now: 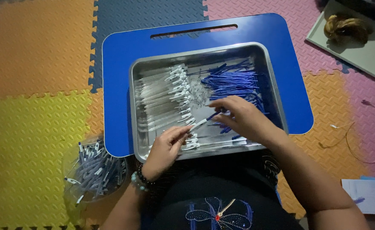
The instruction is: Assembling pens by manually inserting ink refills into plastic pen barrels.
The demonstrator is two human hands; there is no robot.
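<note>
A: At the blue lap table's [123, 55] centre sits the steel tray [272, 85]: clear barrels [162, 100] at nine o'clock, blue refills [234, 79] at one.

B: The step?

A: Assembly, seemingly. The left hand [166, 147] pinches a pen [202, 122]; the right hand [238, 117] closes on its blue end. Seating it needs straight alignment. Fingertips hide the joint; the bowl [94, 170] at seven looks blurred.

Your left hand [167, 147] pinches a clear pen barrel [198, 125] over the metal tray [204, 53], while your right hand [238, 117] meets its blue tip. Clear barrels [166, 100] fill the tray's left, blue refills [234, 79] its right. A bowl of finished pens [94, 170] sits beside your left wrist.
</note>
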